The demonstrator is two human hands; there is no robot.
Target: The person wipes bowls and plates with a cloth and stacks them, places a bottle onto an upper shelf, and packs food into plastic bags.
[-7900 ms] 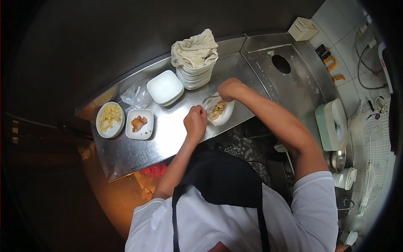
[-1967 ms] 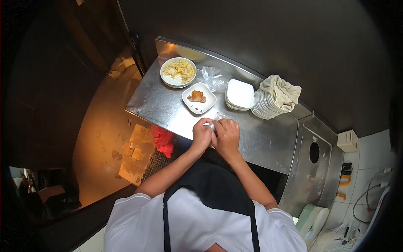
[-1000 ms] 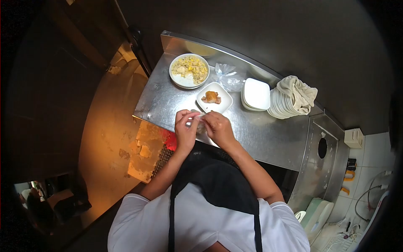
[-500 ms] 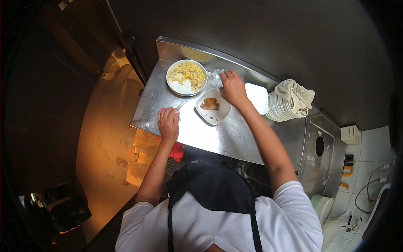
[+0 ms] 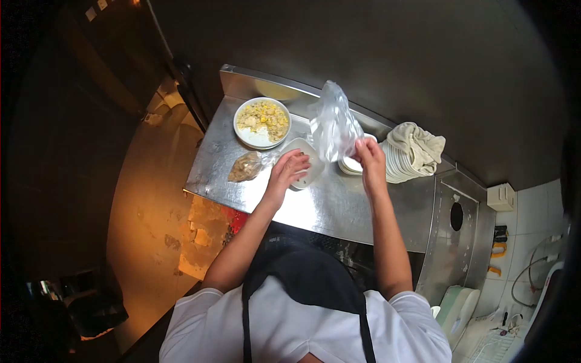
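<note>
My right hand pinches the lower edge of a clear plastic bag, which hangs crumpled above the back of the counter. My left hand is open, fingers spread, over the left side of a square white bowl and hiding part of it. Small dark bits show in the bowl. To the left of that hand, a clear bag with brown contents lies on the steel counter. Behind it stands a round white bowl of yellow and pale rice-like food.
Right of the plastic bag are white dishes and a stack of white plates topped by a crumpled beige cloth. A raised steel edge runs along the counter's back. A steel section with a dark round hole adjoins on the right.
My right hand has lifted the clear plastic bag from the counter's back. My left hand has moved right, over the square bowl. The brown contents now lie in a bag left of it.
</note>
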